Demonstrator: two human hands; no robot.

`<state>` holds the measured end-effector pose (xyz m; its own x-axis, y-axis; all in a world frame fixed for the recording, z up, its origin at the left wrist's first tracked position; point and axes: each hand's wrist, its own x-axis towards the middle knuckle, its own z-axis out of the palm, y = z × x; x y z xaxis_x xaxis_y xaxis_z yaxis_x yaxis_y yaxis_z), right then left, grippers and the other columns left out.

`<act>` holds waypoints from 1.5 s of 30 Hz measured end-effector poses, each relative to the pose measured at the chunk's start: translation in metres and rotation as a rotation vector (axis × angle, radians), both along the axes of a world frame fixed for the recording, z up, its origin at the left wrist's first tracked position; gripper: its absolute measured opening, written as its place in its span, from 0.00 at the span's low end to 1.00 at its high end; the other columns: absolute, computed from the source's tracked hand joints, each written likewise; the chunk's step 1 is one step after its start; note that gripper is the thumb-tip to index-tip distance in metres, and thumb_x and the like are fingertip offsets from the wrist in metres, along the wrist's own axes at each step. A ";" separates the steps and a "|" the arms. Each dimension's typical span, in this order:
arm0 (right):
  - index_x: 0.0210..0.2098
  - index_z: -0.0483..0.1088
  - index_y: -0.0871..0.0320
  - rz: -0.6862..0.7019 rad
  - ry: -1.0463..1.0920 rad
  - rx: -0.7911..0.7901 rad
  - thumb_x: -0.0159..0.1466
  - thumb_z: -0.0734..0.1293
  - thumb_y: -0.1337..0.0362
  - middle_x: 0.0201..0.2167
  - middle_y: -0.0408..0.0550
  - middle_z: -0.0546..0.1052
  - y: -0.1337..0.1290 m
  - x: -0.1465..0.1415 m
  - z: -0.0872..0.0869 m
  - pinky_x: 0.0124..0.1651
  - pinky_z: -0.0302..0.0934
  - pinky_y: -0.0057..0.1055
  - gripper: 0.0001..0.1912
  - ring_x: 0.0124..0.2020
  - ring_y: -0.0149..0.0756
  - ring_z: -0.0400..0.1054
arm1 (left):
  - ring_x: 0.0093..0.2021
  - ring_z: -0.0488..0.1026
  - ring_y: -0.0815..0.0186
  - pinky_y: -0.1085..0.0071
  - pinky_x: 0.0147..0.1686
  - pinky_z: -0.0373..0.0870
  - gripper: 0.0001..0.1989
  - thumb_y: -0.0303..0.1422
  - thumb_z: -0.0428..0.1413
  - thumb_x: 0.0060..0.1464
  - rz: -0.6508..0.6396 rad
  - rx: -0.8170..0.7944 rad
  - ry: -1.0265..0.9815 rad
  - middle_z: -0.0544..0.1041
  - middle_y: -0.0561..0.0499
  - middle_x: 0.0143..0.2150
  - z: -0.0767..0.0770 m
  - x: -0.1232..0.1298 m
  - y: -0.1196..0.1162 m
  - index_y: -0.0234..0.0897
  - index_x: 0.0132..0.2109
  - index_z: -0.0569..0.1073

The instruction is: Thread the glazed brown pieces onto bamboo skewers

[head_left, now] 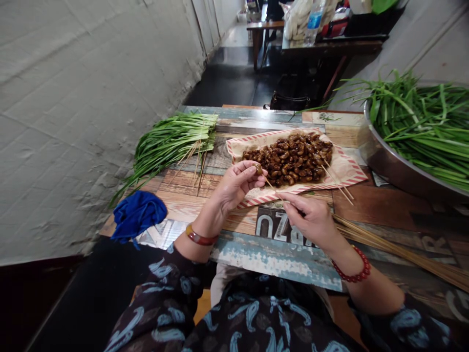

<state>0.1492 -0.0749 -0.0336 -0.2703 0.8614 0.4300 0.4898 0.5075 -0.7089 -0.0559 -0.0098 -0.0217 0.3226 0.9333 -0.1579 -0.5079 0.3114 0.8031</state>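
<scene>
Table (271,259), plank-patterned in brown and pale blue, printed lettering near its front edge. Metal basin (381,159), at the right, heaped with long green stalks (421,127). Second lot of greens (172,139), laid flat at the far left, several thin sticks (202,171) projecting from its cut end over the table. Paper sheet (350,169), red-striped border, spread at centre; upon it, a heap of glossy brown pieces (293,159), just beyond both hands. Bunch of loose skewers (399,250), lying to the right, beside the right forearm. Blue cloth (139,215), crumpled, at the left edge. Right hand (309,215), over the sheet's near edge, fingers closed narrowly about a skewer. Left hand (240,185), above the sheet's left part, thumb and fingertips pinched on one brown piece. Beaded bracelet (362,269), red, right wrist; bangle (201,237), amber and red, left wrist. Two skewers (337,183), resting across the sheet's right side. Held skewer (270,185), slanting between the hands, its far end at the pinched piece; whether it pierces cannot be told. Pinched piece (258,169), single, at the left fingertips, near the heap.
</scene>
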 end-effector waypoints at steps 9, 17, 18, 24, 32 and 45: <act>0.46 0.77 0.57 -0.008 0.006 0.004 0.65 0.62 0.68 0.32 0.46 0.82 0.001 -0.002 0.000 0.40 0.73 0.30 0.15 0.31 0.34 0.78 | 0.30 0.77 0.70 0.72 0.35 0.74 0.16 0.33 0.66 0.46 0.015 0.033 0.038 0.80 0.46 0.35 0.002 0.003 -0.002 0.32 0.40 0.72; 0.47 0.76 0.59 -0.007 0.006 0.031 0.65 0.62 0.68 0.35 0.49 0.83 0.000 -0.003 0.000 0.43 0.73 0.31 0.15 0.35 0.36 0.78 | 0.31 0.77 0.69 0.71 0.36 0.74 0.17 0.33 0.67 0.45 0.012 0.028 0.029 0.80 0.46 0.36 0.003 0.004 -0.004 0.32 0.41 0.72; 0.47 0.76 0.59 -0.007 0.007 0.035 0.65 0.62 0.69 0.35 0.49 0.83 0.000 -0.002 0.000 0.43 0.73 0.31 0.15 0.35 0.36 0.78 | 0.31 0.77 0.69 0.71 0.36 0.74 0.17 0.32 0.67 0.45 0.012 0.030 0.028 0.80 0.45 0.36 0.003 0.004 -0.005 0.32 0.41 0.72; 0.47 0.77 0.60 -0.018 0.010 0.038 0.65 0.62 0.68 0.38 0.51 0.82 0.000 -0.003 -0.002 0.45 0.73 0.31 0.15 0.38 0.37 0.78 | 0.31 0.77 0.68 0.70 0.37 0.73 0.16 0.32 0.66 0.46 -0.005 0.061 0.042 0.80 0.46 0.37 0.001 0.005 -0.006 0.33 0.42 0.73; 0.48 0.77 0.56 -0.033 0.000 0.024 0.66 0.62 0.67 0.38 0.49 0.82 0.001 -0.003 -0.004 0.45 0.73 0.33 0.15 0.37 0.37 0.78 | 0.31 0.77 0.68 0.69 0.37 0.72 0.15 0.33 0.66 0.47 -0.007 0.116 0.063 0.81 0.45 0.36 -0.001 0.008 -0.008 0.32 0.42 0.73; 0.47 0.77 0.57 -0.020 -0.008 0.069 0.65 0.62 0.68 0.41 0.49 0.82 0.002 -0.004 -0.005 0.44 0.73 0.30 0.15 0.39 0.36 0.78 | 0.32 0.76 0.68 0.69 0.38 0.72 0.15 0.36 0.65 0.48 0.003 0.110 0.070 0.81 0.44 0.37 0.001 0.010 -0.010 0.32 0.41 0.75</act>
<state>0.1451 -0.0732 -0.0383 -0.2568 0.8351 0.4865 0.5057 0.5451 -0.6687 -0.0455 -0.0202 -0.0207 0.3119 0.9470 -0.0762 -0.4506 0.2181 0.8657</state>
